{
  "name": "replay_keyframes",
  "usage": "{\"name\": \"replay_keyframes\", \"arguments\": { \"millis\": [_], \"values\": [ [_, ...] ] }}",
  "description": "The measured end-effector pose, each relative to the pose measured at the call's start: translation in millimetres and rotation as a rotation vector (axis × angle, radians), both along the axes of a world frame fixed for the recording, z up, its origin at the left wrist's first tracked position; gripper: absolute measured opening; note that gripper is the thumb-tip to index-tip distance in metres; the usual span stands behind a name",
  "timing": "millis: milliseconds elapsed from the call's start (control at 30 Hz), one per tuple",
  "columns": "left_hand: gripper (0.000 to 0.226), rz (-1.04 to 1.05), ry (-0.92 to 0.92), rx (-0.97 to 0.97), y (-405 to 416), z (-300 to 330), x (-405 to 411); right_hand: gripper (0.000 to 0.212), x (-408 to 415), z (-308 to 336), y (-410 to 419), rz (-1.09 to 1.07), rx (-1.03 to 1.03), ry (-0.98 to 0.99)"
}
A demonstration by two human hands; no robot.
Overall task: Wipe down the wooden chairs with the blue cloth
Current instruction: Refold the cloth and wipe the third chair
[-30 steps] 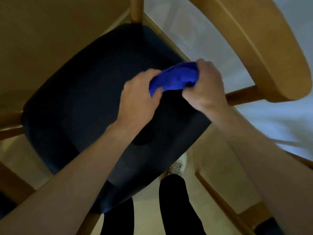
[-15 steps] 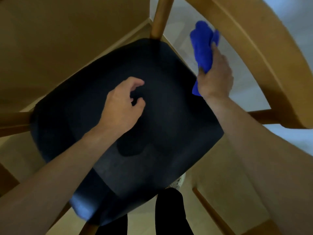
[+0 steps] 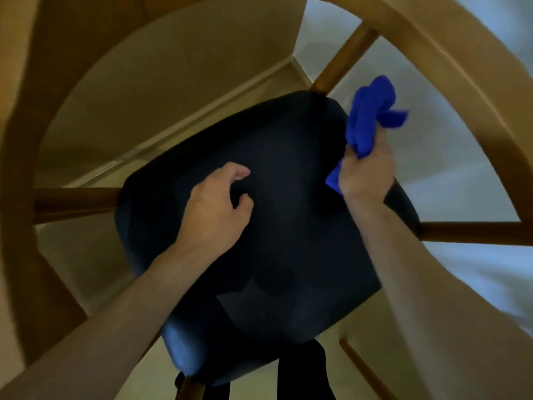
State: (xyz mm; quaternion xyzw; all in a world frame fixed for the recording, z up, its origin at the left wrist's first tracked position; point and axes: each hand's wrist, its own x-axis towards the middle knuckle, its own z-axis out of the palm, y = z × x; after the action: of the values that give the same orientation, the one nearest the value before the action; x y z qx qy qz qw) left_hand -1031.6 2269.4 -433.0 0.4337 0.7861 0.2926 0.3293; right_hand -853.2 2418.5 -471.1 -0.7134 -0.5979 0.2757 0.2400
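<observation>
Nearest you, your left hand [image 3: 215, 210] hovers over the dark padded chair seat [image 3: 288, 241], fingers loosely curled, holding nothing. At two o'clock your right hand [image 3: 367, 171] grips the bunched blue cloth [image 3: 367, 116], which looks soft, light and floppy, so keep it wadded in the fist. Beyond, the curved wooden backrest rail [image 3: 450, 64] looks rigid.

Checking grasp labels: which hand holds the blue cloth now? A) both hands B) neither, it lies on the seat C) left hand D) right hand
D: the right hand grips the bunched blue cloth over the seat's edge, while the left hand hangs loosely curled above the dark seat, holding nothing.
</observation>
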Motion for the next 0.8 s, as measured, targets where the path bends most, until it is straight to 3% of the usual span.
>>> {"name": "replay_keyframes", "arguments": {
  "millis": [100,167,233,300,367,433,567,700,800],
  "values": [
    [0.032,0.106,0.052,0.009,-11.8,5.7,-18.2,0.055,-57.6,-8.6,-34.5,0.356,0.057,-0.285],
    [0.038,0.098,0.109,-0.075,-19.0,7.6,-36.5,0.061,-76.5,-7.2,-56.6,0.595,0.059,-0.252],
    [0.048,0.019,0.178,-0.236,-29.1,8.2,-57.8,0.062,-76.3,-6.7,-66.4,0.752,-0.064,-0.1],
    [0.054,-0.025,0.211,-0.372,-38.8,9.0,-74.6,0.058,-66.6,-0.2,-58.8,0.744,-0.133,0.05],
    [0.06,-0.026,0.23,-0.469,-44.7,9.9,-80.9,0.053,-58.2,4.8,-28.8,0.566,-0.03,0.101],
    [0.063,-0.04,0.246,-0.484,-45.1,10.5,-78.6,0.045,-49.0,10.0,14.1,0.431,0.053,-0.017],
    [0.058,0.019,0.22,-0.441,-42.5,10.2,-74.3,0.049,-48.6,3.3,60.5,0.399,-0.008,-0.342],
    [0.05,0.068,0.234,-0.422,-41.3,13.3,-76.0,0.048,-96.0,-3.3,15.4,0.521,0.057,-0.408],
    [0.05,0.099,0.222,-0.489,-48.1,15.1,-72.4,0.058,-133.8,-1.5,-37.6,0.761,-0.005,-0.286]
  ]
}}
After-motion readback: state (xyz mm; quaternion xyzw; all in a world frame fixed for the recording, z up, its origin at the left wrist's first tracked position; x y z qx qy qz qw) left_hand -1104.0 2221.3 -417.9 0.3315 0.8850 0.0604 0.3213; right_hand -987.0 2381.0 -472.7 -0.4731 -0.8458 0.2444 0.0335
